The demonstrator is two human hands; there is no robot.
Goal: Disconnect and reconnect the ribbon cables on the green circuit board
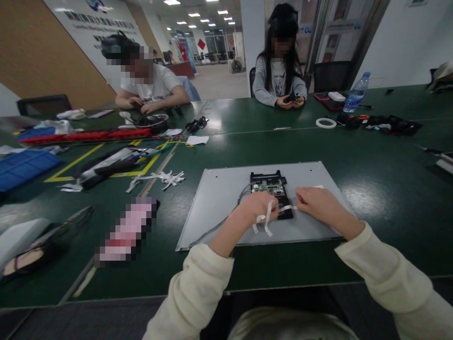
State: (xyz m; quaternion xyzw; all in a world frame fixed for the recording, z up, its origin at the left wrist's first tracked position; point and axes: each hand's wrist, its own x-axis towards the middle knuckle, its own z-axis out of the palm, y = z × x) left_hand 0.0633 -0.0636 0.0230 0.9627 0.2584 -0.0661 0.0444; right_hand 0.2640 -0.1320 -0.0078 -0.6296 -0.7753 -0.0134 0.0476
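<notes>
A grey metal panel (219,193) lies flat on the green table in front of me. A black module with a green circuit board (269,185) sits on its middle. My left hand (256,208) is closed over the board's near edge, with white tape strips (266,222) hanging from its fingers. My right hand (314,202) is closed in a pinch on the other end of a white strip (288,208) stretched between both hands. A thin grey cable (219,224) runs from the board toward the panel's left corner.
Loose white tape strips (166,178), coloured wires, a red bar (85,136) and a blue tray (24,165) lie at left. A tape roll (326,123), a water bottle (356,92) and black gear lie at back right. Two people sit across the table.
</notes>
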